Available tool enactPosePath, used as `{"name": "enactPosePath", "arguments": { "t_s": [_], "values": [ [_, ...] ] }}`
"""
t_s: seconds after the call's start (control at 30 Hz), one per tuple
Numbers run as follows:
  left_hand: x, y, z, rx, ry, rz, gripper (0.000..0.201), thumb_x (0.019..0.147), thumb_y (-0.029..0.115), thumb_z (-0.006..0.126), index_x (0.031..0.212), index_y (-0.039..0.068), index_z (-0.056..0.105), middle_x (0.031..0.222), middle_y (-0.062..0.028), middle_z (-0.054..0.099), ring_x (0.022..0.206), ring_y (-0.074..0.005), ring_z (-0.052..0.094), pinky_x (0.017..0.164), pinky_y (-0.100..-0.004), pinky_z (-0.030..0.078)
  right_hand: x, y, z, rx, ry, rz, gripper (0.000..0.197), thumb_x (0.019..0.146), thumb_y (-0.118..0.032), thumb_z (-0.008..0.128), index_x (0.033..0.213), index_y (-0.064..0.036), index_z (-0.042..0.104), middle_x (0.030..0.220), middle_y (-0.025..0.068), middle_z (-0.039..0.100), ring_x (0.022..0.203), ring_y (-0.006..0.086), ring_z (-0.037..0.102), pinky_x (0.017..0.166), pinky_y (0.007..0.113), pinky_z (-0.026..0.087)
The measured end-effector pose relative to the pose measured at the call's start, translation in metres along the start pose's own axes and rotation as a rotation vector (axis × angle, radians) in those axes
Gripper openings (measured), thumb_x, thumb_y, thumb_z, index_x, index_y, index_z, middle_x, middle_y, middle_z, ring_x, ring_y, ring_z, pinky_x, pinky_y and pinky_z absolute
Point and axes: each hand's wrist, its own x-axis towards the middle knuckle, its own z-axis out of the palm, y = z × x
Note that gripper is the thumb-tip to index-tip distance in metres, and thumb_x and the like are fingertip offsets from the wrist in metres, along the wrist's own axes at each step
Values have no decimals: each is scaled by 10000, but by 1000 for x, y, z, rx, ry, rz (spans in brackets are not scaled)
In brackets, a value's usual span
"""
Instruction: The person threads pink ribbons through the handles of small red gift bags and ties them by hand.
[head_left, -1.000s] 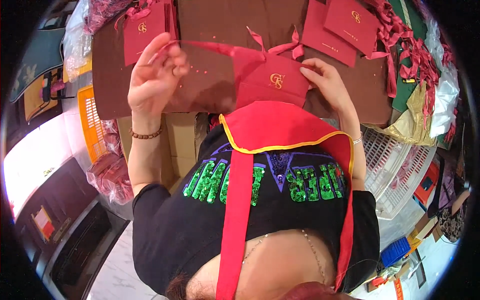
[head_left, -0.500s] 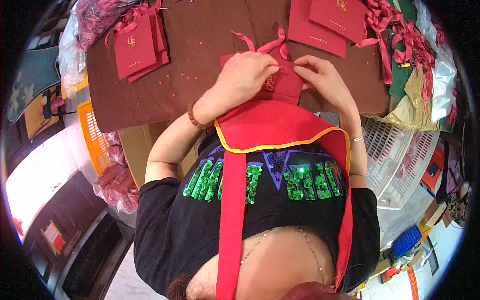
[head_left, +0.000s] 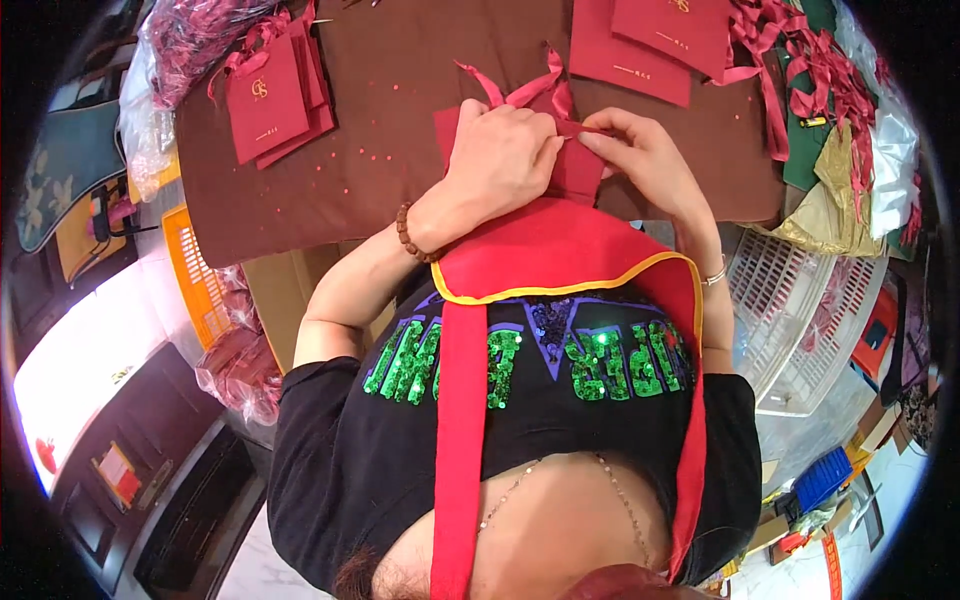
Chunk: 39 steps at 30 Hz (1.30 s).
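A dark red paper gift bag [head_left: 577, 172] lies at the near edge of the table, partly under my hands. Pink-red ribbon [head_left: 515, 93] stands up from its far side in loose loops. My left hand [head_left: 505, 150] is closed over the bag, its curled fingers pinching a ribbon strand. Across from it, my right hand [head_left: 645, 158] pinches the same short strand between thumb and forefinger. The strand runs taut between both hands. What lies under my left palm is hidden.
More red bags [head_left: 265, 105] with ribbons lie at the far left, and flat ones [head_left: 630, 60] at the far right. Loose ribbons [head_left: 830, 90] heap beside them. Red scraps dot the brown cloth [head_left: 390, 60]. White plastic baskets [head_left: 785, 310] and an orange crate [head_left: 190, 270] stand below.
My left hand has turned, its fingers curling further over the bag and hiding the printed emblem. My right hand has shifted slightly left, and a strand now shows between both hands.
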Motion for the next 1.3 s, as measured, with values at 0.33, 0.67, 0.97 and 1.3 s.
{"name": "enactPosePath", "arguments": {
  "t_s": [0.33,0.67,0.97,1.3],
  "values": [
    [3,1,0,-1,37,17,190,793,213,561,657,81,566,631,-85,599,622,-259,584,636,-406,331,-4,2,3,60,-8,-74,221,885,-177,571,1027,-11,603,873,1,612,736,56,529,628,229,464],
    [4,2,3,-61,-7,-33,182,806,217,566,684,83,578,655,-86,602,655,-277,583,621,-411,347,-4,-2,6,52,21,-48,236,850,-146,595,1042,-9,598,803,-3,604,694,54,519,602,226,445],
    [8,0,-1,-118,-93,-77,176,801,248,584,718,93,593,706,-63,604,709,-254,587,664,-404,370,-2,8,4,-104,68,-135,242,842,-142,606,1045,-11,594,801,2,592,668,59,500,590,231,443],
    [5,-1,2,-54,-6,0,119,777,209,609,772,92,626,935,-21,572,873,-221,545,708,-394,358,-10,-8,9,-266,133,-103,261,826,-158,613,1050,-28,582,755,115,628,655,151,581,624,293,475]
  ]
}}
